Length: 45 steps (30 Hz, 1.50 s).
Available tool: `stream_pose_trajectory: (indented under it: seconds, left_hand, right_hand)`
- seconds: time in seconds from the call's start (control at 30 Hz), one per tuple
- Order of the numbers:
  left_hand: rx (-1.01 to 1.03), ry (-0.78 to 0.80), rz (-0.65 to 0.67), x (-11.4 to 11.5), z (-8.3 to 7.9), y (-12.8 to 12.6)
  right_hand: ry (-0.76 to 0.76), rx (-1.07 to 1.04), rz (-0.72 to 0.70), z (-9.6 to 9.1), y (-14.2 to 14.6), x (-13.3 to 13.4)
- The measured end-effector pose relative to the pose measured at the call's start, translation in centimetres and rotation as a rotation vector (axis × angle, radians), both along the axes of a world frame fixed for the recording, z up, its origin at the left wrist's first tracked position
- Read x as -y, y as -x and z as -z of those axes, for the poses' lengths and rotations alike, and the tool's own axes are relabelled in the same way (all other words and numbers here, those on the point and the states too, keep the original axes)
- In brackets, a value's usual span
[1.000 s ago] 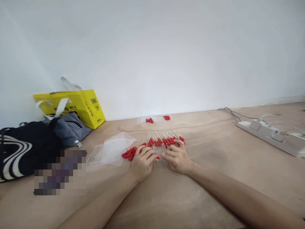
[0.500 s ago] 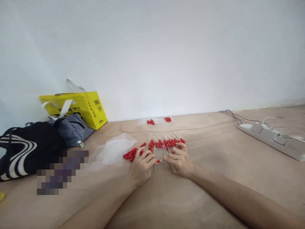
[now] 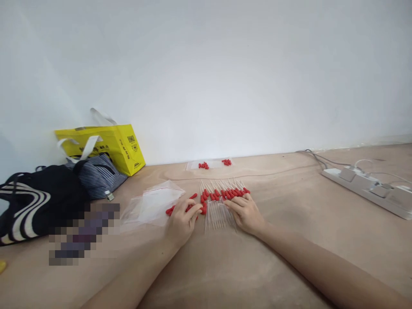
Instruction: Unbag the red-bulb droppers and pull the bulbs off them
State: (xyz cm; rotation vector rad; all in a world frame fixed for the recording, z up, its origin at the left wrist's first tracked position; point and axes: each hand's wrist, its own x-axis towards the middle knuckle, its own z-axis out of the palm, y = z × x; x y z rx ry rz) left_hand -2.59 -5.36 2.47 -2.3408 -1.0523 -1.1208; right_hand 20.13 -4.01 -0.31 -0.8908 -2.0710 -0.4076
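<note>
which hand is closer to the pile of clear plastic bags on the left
The left hand, beside the pile of clear plastic bags; the right hand is farther off, by the red-tipped sticks.

On the table, tubes between pouches at left and a power strip at right
</note>
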Motion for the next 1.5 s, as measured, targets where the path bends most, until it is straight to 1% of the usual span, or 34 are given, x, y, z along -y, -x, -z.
stream_pose_trajectory:
  seconds: [0.1,0.23,0.3,0.37,0.47,0.57,0.7,0.83,0.9,0.97,1.03,1.17,1.3,1.43,1.5]
  left_hand:
    - [0.111,0.082,-0.05,-1.1,-0.4,0.7]
    - [0.191,0.148,-0.23,-2.9,-0.6,3.3]
    - [0.208,0.246,-0.294,-3.4,-0.7,4.6]
    - [0.219,0.38,-0.333,-3.6,-0.9,5.4]
    - [0.211,0.537,-0.404,-3.3,-1.3,5.4]
    - [0.18,0.616,-0.455,-3.0,-1.8,5.0]
    - [0.154,0.679,-0.464,-2.8,-2.2,5.1]
    - [0.133,0.637,-0.542,-3.2,-2.5,5.9]
    - [0.104,0.613,-0.54,-3.7,-2.8,6.0]
    - [0.024,0.614,-0.51,-4.3,-3.0,5.4]
    - [-0.066,0.628,-0.489,-5.1,-3.1,4.2]
    - [-0.148,0.634,-0.517,-6.9,-3.1,0.6]
    - [-0.189,0.648,-0.543,-7.9,-3.0,-2.6]
    - [-0.186,0.633,-0.556,-8.7,-2.6,-3.7]
    - [-0.175,0.625,-0.523,-9.2,-2.4,-3.7]
  right_hand:
    - [0.109,0.018,0.023,0.3,0.3,-0.3]
    - [0.206,-0.015,-0.051,0.7,0.6,-0.4]
    - [0.206,-0.055,-0.092,0.8,0.7,-0.5]
    - [0.187,-0.082,-0.116,0.8,0.9,-0.5]
    - [0.152,-0.101,-0.138,0.6,1.1,-0.4]
    - [0.142,-0.086,-0.153,0.4,1.4,0.0]
    - [0.164,0.005,-0.191,0.1,1.6,0.5]
    - [0.205,0.033,-0.217,-0.1,1.6,0.7]
    - [0.227,0.031,-0.221,-0.1,1.6,0.8]
    - [0.238,0.033,-0.221,-0.2,1.5,0.8]
    - [0.241,0.044,-0.216,-0.3,1.5,0.8]
    - [0.215,0.033,-0.182,-0.5,1.3,0.7]
    - [0.16,-0.035,-0.139,-0.5,0.7,0.4]
    - [0.134,-0.103,-0.087,-0.6,0.0,-0.1]
    - [0.131,-0.129,-0.056,-0.6,-0.3,-0.3]
